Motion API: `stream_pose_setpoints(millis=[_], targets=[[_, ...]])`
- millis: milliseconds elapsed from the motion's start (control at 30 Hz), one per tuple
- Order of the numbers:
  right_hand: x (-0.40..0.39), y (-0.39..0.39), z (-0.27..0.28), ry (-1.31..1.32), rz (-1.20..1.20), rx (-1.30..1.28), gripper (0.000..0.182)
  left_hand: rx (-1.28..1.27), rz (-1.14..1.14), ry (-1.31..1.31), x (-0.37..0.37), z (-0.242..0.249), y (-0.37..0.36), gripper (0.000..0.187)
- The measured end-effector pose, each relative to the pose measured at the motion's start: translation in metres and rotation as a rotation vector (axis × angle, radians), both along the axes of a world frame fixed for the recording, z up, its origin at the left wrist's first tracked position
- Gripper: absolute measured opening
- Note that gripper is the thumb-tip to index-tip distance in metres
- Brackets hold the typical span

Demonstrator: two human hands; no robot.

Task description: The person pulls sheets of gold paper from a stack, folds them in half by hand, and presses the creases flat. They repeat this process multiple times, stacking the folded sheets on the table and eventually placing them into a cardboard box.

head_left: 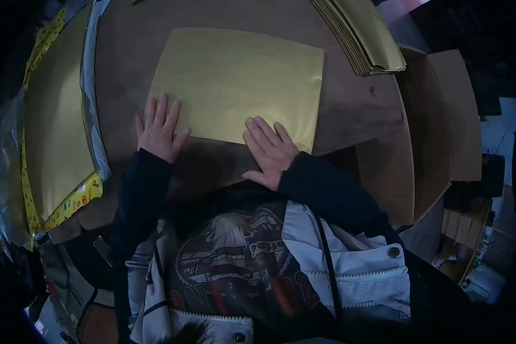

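Observation:
A flat gold sheet [241, 80] lies on the brown table [126, 46] in front of me. My left hand [159, 131] rests at its lower left corner, fingers spread, fingertips on the gold surface. Over the sheet's lower right edge lies my right hand [270, 150], palm down, with its fingers extended on the sheet and the thumb pointing left past the edge. Neither hand grips anything.
A stack of folded gold sheets [368, 37] sits at the upper right. On the left, a large gold stack [60, 126] lies in yellow-edged wrapping. An open cardboard box [430, 132] stands beyond the table's right edge.

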State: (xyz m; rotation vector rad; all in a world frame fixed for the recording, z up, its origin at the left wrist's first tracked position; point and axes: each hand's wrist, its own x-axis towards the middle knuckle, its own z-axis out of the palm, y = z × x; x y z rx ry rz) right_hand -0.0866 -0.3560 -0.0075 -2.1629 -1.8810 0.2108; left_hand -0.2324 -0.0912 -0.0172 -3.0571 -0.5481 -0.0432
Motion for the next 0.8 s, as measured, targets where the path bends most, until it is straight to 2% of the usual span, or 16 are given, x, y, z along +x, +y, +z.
stream_pose_setpoints(millis=[200, 433, 467, 567, 633, 700, 767, 800], targets=[[0.009, -0.064, 0.016, -0.026, -0.225, -0.150, 0.084, 0.031, 0.001, 0.045, 0.000, 0.001, 0.000, 0.065], [0.018, -0.106, 0.026, -0.123, -0.290, -0.276, 0.082, 0.004, 0.020, -0.018, -0.008, -0.007, 0.008, 0.067], [0.019, -0.107, 0.028, -0.131, -0.301, -0.301, 0.082, -0.030, 0.079, -0.033, -0.011, -0.006, 0.012, 0.067], [0.036, -0.095, 0.056, -0.227, -0.284, -0.427, 0.073, -0.105, 0.177, -0.140, -0.024, -0.002, 0.022, 0.065], [0.063, -0.074, 0.070, -0.305, -0.267, -0.270, 0.062, -0.150, 0.219, -0.224, -0.032, 0.001, 0.019, 0.064], [0.092, -0.038, 0.078, -0.319, -0.237, -0.146, 0.052, -0.466, 0.108, -0.597, -0.031, 0.007, 0.002, 0.062], [0.121, 0.010, 0.067, -0.220, -0.219, -0.059, 0.047, -0.490, 0.115, -0.632, -0.028, 0.015, -0.025, 0.062], [0.133, 0.038, 0.068, -0.190, -0.234, -0.124, 0.046, -0.900, 0.141, -0.796, -0.028, 0.005, -0.038, 0.059]])
